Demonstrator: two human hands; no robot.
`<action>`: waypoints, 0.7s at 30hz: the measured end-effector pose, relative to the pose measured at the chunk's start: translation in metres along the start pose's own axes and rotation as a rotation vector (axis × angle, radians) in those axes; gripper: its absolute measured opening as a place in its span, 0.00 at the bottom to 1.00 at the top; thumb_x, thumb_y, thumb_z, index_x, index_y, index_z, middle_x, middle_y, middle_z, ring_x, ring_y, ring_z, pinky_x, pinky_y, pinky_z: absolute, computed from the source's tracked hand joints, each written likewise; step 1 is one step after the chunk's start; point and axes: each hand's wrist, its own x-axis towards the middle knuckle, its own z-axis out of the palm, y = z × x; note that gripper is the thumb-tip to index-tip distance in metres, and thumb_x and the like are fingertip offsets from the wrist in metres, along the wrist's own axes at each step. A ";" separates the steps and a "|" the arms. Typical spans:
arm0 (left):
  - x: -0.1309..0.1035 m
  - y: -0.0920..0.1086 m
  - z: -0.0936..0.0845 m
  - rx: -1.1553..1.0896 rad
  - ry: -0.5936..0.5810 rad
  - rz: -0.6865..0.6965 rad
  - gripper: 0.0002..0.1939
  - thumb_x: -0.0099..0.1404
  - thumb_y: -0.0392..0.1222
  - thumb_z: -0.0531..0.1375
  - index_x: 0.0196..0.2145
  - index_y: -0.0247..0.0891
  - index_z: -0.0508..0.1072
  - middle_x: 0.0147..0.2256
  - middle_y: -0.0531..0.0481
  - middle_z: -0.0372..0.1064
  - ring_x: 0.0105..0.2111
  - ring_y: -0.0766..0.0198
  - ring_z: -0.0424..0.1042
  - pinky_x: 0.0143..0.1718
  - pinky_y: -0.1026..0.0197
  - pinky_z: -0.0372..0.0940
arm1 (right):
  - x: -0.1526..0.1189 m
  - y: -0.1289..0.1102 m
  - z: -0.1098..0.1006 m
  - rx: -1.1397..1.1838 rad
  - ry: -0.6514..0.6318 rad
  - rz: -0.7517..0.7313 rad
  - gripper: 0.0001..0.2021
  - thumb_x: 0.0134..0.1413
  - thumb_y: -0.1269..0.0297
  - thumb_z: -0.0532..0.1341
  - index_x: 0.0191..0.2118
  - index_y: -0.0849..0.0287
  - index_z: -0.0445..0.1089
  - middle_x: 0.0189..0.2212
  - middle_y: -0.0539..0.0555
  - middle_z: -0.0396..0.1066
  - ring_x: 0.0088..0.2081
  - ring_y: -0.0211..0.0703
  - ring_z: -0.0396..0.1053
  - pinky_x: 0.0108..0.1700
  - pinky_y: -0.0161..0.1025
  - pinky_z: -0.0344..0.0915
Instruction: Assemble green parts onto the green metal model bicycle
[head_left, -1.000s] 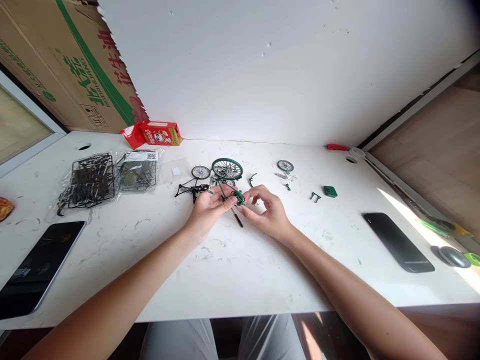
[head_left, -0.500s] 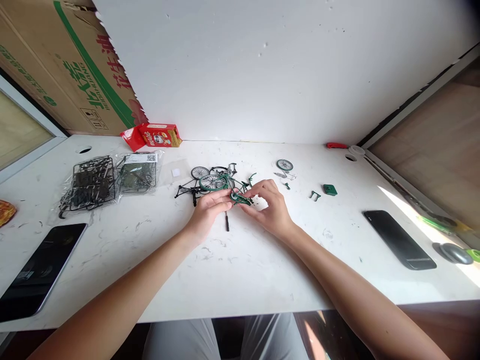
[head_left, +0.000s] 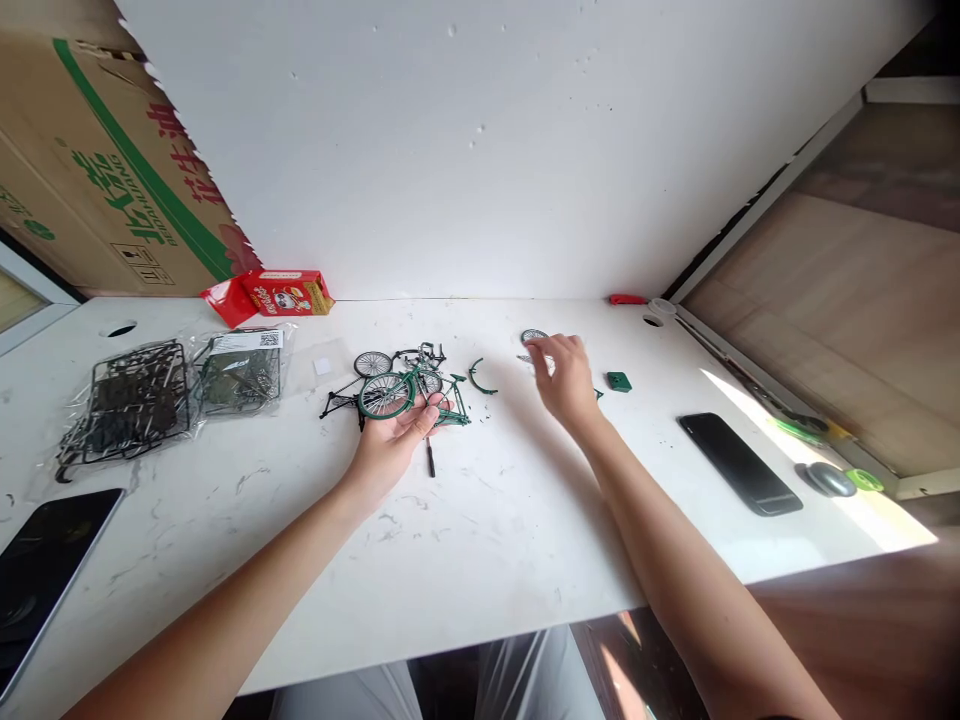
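Observation:
My left hand (head_left: 394,435) is closed on a small green bicycle frame (head_left: 454,405) with a spoked green wheel (head_left: 386,396) at its left end. Behind it lie black bicycle parts (head_left: 341,398) and a black spoked wheel (head_left: 373,364). My right hand (head_left: 562,375) is over the loose parts on the right, its thumb and forefinger close to the rim of a loose wheel (head_left: 533,336); whether they grip it cannot be made out. A curved green piece (head_left: 482,378) lies between the hands. A thin black tool (head_left: 431,460) lies below the bicycle.
Bagged dark part frames (head_left: 139,400) and a red box (head_left: 289,293) are at the left. One phone (head_left: 56,565) lies front left, another (head_left: 739,463) on the right. A green block (head_left: 619,381) sits beyond my right hand, near a grey rounded object (head_left: 830,479).
My right hand has left the bicycle frame and moved right to the loose wheel. My left hand still holds the frame, now turned upright. The camera view has swung right.

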 end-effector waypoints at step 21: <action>0.003 0.005 -0.003 -0.088 -0.063 -0.039 0.22 0.60 0.53 0.76 0.47 0.39 0.80 0.49 0.41 0.81 0.56 0.47 0.79 0.60 0.41 0.72 | 0.002 0.072 0.002 -0.177 -0.289 0.161 0.25 0.59 0.79 0.52 0.53 0.55 0.80 0.55 0.61 0.76 0.61 0.63 0.60 0.57 0.57 0.63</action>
